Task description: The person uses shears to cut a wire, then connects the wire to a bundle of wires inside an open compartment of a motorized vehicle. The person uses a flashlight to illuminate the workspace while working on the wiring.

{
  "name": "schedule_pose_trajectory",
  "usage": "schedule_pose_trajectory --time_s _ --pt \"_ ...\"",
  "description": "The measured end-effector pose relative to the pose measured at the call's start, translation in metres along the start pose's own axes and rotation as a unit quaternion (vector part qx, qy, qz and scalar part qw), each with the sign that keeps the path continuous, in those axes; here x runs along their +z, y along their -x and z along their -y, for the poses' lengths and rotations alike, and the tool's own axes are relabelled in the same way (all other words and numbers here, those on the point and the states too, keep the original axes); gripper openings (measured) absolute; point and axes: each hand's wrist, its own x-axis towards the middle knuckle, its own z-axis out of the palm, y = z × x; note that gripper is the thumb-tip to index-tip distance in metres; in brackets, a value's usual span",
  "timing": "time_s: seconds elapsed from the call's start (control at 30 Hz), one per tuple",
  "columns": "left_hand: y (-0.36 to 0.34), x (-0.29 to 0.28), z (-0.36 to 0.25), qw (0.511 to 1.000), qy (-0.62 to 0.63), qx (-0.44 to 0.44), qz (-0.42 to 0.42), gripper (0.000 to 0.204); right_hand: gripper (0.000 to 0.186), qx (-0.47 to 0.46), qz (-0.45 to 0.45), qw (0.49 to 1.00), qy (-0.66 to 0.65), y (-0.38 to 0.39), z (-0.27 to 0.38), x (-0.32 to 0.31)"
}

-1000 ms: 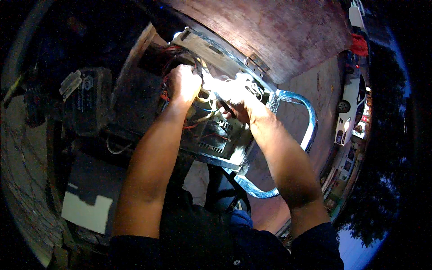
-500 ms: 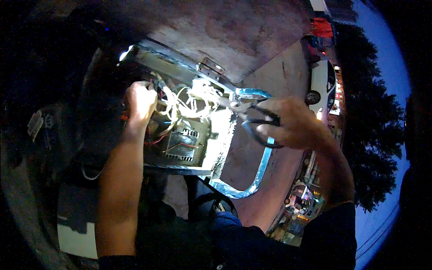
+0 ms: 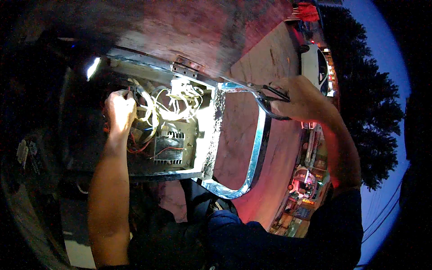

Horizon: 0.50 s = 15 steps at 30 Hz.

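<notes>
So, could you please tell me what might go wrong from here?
The scissors in the right hand might nick the loose, tangled wires if brought back carelessly. The left hand is close to those wires, so it could be cut too. The hinged panel might fall onto the box; I can't see what supports it.

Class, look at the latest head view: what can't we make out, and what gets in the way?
- Head view: what, if anything, the left hand grips; its own fingers hide it.
- Head view: the exact kind of black-handled tool in the right hand; blur and the covering fingers hide its shape.
- Head view: where each pale wire ends; overlap and glare hide this.
- Head view: part of the white car; the right hand covers it.
</notes>
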Motion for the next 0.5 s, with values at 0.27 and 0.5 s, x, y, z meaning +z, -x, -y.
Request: schedule_pose_trajectory --time_s 0.27,0.5 --pt "0.003 -0.002 0.003 1.000 -0.021 0.016 0.003 0.026 0.033 -0.051 0.056 0.996 0.049 -0.047 0.029 -0.019" --pt "0.004 -0.004 0.000 1.000 0.005 0.020 -0.014 0.025 0.029 -0.031 0.100 0.986 -0.132 -0.082 0.054 -0.011"
